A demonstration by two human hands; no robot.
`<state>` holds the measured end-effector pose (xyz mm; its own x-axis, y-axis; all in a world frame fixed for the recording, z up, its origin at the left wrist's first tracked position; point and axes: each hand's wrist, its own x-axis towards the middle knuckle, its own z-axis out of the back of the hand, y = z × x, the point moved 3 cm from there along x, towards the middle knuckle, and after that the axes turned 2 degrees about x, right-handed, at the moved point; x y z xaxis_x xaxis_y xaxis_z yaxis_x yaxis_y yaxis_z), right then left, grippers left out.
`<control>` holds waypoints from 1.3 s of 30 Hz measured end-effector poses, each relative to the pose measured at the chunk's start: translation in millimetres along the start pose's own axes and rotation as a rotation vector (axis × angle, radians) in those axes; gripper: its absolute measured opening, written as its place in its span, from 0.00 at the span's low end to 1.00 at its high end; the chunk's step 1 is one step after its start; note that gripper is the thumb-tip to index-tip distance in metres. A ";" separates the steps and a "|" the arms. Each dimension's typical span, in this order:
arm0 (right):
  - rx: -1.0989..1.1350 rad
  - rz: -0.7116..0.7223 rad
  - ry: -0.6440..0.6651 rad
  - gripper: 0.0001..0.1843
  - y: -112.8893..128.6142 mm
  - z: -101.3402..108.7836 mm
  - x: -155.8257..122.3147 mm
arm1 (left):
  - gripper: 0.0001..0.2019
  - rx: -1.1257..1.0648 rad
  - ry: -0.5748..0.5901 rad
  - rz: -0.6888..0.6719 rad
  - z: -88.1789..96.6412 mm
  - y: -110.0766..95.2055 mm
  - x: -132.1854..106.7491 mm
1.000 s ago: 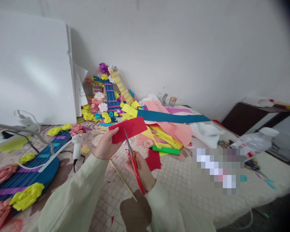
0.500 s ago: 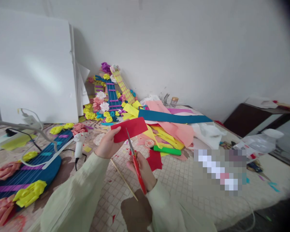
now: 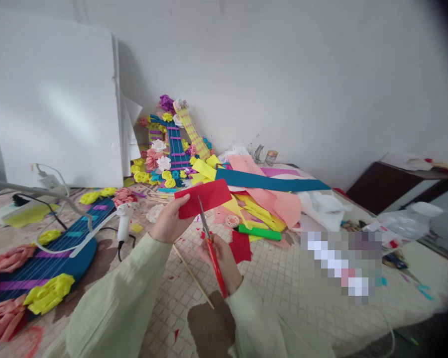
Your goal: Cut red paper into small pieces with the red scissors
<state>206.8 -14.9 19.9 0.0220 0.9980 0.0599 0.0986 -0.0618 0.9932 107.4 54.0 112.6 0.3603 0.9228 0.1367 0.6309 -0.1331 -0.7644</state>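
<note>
Pinching red paper (image 3: 209, 196) by one end with left hand (image 3: 168, 224), likely light, floppy, tear-prone; gripping scissors (image 3: 210, 243) in right hand (image 3: 228, 262)

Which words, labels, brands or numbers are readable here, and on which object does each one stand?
No text is readable.
The red paper in the left hand and the red scissors in the right hand carry no print.
Red marks on the clear plastic container are too blurred to read.
The small jar by the wall is too small to read.
</note>
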 end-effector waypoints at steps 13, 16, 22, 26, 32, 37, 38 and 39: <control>0.032 0.030 -0.017 0.13 4.7 -1.1 -1.6 | 0.15 -0.051 0.006 0.001 -1.0 1.1 0.5; 0.013 0.023 -0.018 0.12 5.9 -1.3 -2.1 | 0.15 -0.055 0.003 -0.001 -2.6 1.0 -0.1; 0.014 0.037 -0.037 0.13 4.4 -1.0 -1.6 | 0.16 -0.051 0.006 -0.007 -2.4 2.2 -0.1; 0.034 0.041 -0.046 0.13 6.1 -2.0 -1.8 | 0.17 -0.032 0.010 -0.022 -2.0 2.4 0.9; -0.001 0.039 -0.060 0.12 8.0 -0.8 -1.9 | 0.16 -0.057 -0.002 -0.014 -2.6 1.2 1.1; -0.026 0.044 -0.067 0.13 5.9 0.1 -1.3 | 0.15 -0.089 -0.030 -0.013 -3.7 0.8 0.7; -0.026 0.046 -0.070 0.13 6.2 0.1 -1.4 | 0.15 -0.091 -0.038 -0.010 -3.8 0.8 0.7; -0.023 0.045 -0.072 0.13 6.7 0.0 -1.6 | 0.15 -0.090 -0.045 -0.006 -3.8 0.8 0.7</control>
<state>207.4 -17.0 26.4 0.0978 0.9904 0.0975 0.0733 -0.1049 0.9918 110.8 53.1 114.5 0.3265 0.9386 0.1114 0.6928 -0.1575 -0.7038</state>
